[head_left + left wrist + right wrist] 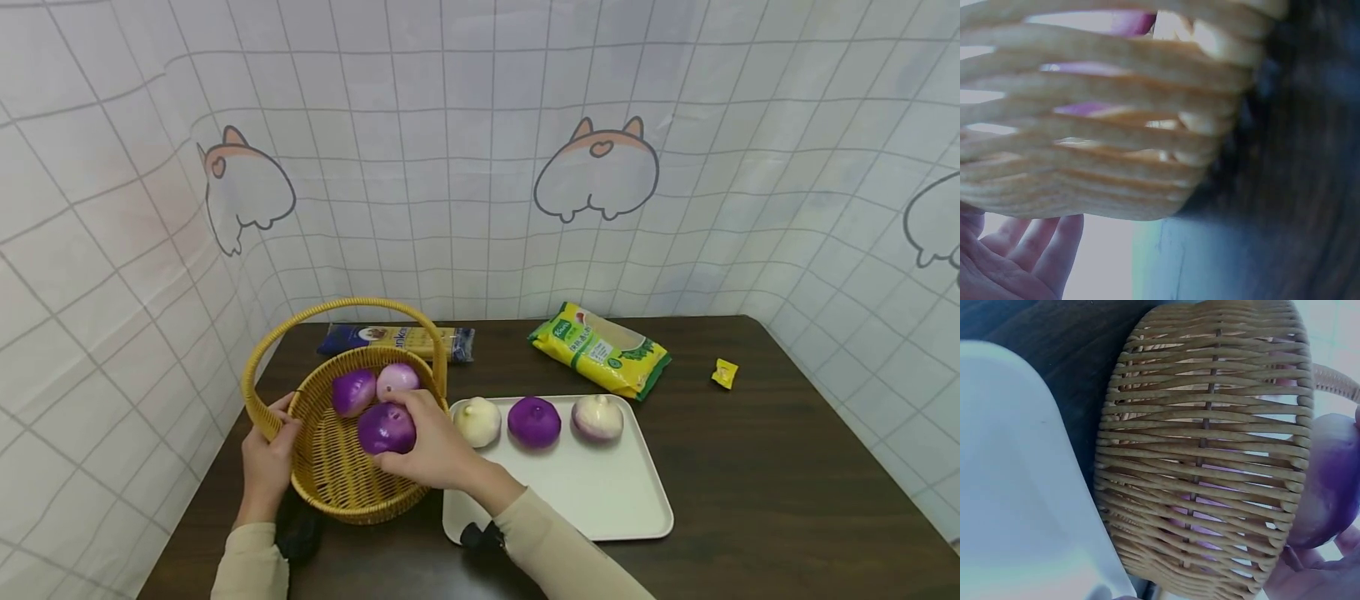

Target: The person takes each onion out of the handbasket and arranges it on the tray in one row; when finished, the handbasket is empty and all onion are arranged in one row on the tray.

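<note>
A yellow wicker basket (352, 492) with a tall arched handle stands at the left of the table. My left hand (267, 454) grips it where the handle meets the rim, thumb on the near side. My right hand (435, 442) holds a purple onion (386, 428) over the basket's opening. In the right wrist view that onion (1329, 481) is level with the rim, fingers around it. Two other onions, one dark purple (353, 392) and one paler (397, 379), lie inside at the back. Through the weave the left wrist view shows bits of purple.
A white tray (562, 500) right of the basket bears a whitish onion (477, 422), a purple onion (534, 422) and a pale onion (597, 417). Behind are a blue-and-yellow pasta packet (397, 337) and a yellow-green bag (600, 350). A small yellow packet (724, 373) lies far right.
</note>
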{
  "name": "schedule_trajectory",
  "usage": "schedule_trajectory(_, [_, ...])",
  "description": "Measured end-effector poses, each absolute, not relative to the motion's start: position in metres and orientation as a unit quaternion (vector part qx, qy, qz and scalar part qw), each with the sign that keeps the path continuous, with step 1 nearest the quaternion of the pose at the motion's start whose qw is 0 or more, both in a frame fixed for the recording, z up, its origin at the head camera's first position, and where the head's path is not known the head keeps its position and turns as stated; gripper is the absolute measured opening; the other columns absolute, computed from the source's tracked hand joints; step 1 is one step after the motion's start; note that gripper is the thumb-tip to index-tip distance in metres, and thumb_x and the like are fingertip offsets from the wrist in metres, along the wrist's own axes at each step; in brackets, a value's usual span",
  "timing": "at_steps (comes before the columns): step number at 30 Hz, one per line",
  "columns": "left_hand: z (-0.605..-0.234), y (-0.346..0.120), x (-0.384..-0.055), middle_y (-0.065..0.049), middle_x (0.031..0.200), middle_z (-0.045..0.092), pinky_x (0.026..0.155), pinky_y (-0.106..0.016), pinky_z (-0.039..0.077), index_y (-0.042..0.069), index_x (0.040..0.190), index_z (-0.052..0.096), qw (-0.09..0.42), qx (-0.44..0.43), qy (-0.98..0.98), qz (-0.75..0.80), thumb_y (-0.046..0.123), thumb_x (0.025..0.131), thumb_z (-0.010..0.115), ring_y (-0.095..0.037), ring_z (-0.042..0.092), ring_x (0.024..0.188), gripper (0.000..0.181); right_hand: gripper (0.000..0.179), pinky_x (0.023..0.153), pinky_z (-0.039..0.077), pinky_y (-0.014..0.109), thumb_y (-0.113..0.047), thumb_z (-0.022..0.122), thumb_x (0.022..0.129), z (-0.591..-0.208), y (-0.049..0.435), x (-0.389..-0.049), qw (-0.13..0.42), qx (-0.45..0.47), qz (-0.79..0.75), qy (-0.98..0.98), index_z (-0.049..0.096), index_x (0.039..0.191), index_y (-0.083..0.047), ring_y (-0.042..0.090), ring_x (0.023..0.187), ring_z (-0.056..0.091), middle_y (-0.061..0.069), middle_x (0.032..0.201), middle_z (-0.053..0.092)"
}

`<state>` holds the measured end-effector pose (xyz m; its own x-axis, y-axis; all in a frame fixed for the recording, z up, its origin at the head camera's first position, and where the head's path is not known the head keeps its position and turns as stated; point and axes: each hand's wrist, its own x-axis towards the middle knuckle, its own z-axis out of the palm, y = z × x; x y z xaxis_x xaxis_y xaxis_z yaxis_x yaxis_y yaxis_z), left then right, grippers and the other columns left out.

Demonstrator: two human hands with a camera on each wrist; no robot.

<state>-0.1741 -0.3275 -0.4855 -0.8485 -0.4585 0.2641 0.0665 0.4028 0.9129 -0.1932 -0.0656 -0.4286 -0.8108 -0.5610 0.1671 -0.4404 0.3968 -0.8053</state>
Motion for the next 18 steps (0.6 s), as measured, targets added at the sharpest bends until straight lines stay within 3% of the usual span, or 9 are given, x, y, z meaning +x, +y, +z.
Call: schedule_trajectory(18, [-0.484, -0.328, -0.172, -0.010, 0.138, 0.057, 0.084, -0.007, 0.040, -0.004, 0.096, 0.054, 0.248, 0.110, -0.801, -0.533, 0.011, 0.097, 0.055, -0.030, 0.055, 0.122, 0.015, 0.082, 0.091, 0.049, 0.035, -0.046, 0.074, 0.081, -0.423, -0.016, -0.177, 0.070, -0.294, -0.514, 0.803, 0.031, 0.149, -0.031, 0.014, 0.114, 0.051, -0.002, 0.132, 0.043])
